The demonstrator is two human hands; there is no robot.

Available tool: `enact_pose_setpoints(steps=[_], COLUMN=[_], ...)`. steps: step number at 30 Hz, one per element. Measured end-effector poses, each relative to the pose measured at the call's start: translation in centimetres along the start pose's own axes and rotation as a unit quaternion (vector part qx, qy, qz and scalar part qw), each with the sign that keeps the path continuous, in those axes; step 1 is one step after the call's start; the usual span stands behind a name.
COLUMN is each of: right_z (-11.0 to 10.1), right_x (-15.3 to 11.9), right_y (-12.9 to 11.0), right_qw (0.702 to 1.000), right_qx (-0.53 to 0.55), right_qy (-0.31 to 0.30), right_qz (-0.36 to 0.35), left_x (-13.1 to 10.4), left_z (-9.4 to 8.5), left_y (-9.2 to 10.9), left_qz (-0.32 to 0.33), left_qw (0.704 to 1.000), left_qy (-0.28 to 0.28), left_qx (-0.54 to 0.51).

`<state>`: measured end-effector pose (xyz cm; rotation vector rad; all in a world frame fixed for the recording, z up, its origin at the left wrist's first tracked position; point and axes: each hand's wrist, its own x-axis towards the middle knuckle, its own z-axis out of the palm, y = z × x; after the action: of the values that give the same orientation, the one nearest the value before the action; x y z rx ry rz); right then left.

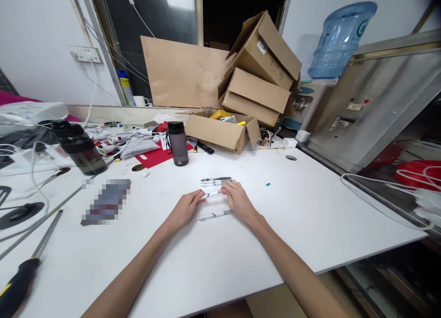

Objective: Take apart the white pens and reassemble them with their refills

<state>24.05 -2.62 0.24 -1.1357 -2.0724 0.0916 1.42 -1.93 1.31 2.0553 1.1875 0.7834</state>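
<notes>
- Our two bare forearms (141, 263) lie nearest, angled in over the white tabletop (303, 217).
- Left hand (189, 207): fingertips pinched on one end of a white pen (212, 195). Right hand (237, 198): fingers closed about its other end. Pen spans the gap between; whether it touches the tabletop, we cannot tell.
- Handling, we judge: light, stiff, smooth-barrelled, apt to roll. Best held near both ends.
- Other pens: one white-and-grey pen (213, 215) lying nearer us; beyond, a close row, three by our count, dark pen (216, 178) farthest.
- Outward: one blue scrap (268, 184), right; one pixelated item (108, 203), left, unidentifiable; one screwdriver (25, 272), far left.
- Back: two drinking bottles (178, 145), one open carton (213, 132), at least two stacked cartons (258, 95).
</notes>
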Motion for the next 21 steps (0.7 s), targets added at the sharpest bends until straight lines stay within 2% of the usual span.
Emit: enact_pose_setpoints(steps=[8,12,17,21], right_z=[-0.11,-0.41,-0.61,-0.73], right_x=[-0.27,-0.36,-0.27,-0.08], right_y=[0.33,-0.06,-0.18,0.14], right_qw=[0.994,0.986,0.963,0.962], right_qx=[0.099,0.143,0.214,0.246], right_qy=[-0.016,-0.001,-0.037,-0.016], right_qz=[0.039,0.089,0.159,0.115], left_x=[-0.18,-0.25,-0.25,-0.19], left_z=[-0.47,-0.44,-0.43,-0.5], left_y=[0.24,0.16,0.09,0.11], left_qz=[0.026,0.039,0.042,0.044], left_qw=[0.997,0.995,0.994,0.994], left_qy=[0.026,0.024,0.032,0.028], left_qx=[0.068,0.086,0.097,0.096])
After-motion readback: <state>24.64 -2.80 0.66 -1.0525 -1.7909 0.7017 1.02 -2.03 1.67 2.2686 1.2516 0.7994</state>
